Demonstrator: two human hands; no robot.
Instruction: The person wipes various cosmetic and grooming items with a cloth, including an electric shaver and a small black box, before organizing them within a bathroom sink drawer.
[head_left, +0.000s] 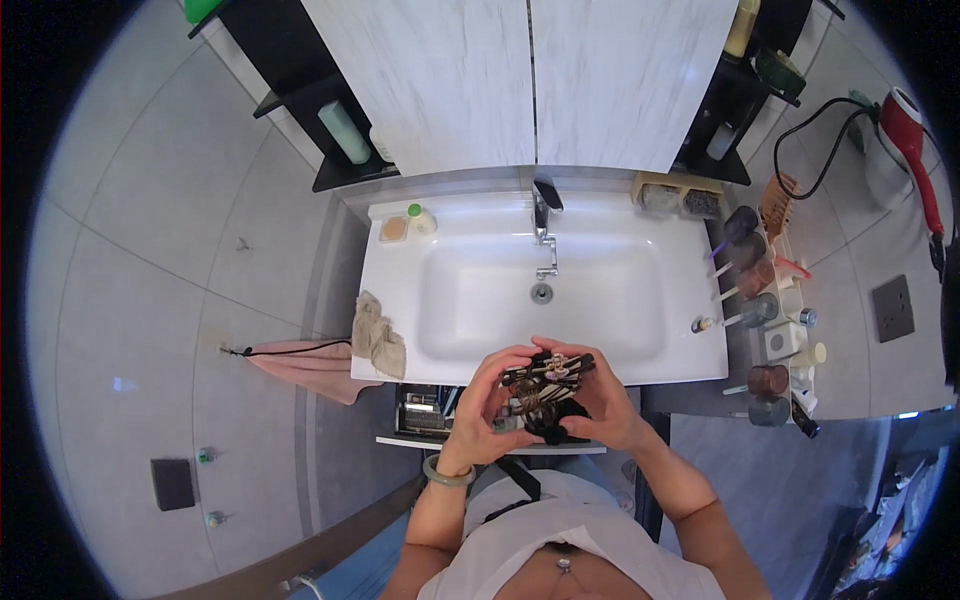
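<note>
Both hands cup a bundle of black and gold pieces (547, 390) above the front edge of the sink. They look like hair clips and hair ties, though single pieces are hard to make out. My left hand (482, 405) closes round the left side, with a pale green bangle on its wrist. From the right, my right hand (608, 405) grips the other side, its thumb near a fluffy black part at the bottom. Beneath the hands a drawer (425, 412) stands pulled out, small items inside; the hands hide its middle.
The white sink (480, 300) has a chrome faucet (546, 215). A beige cloth (378, 335) drapes over its left edge; a green-capped bottle (421, 218) stands at the back left. Cups, combs (778, 205) and a red hair dryer (908, 150) hang on the right wall. A pink towel (305, 368) hangs left.
</note>
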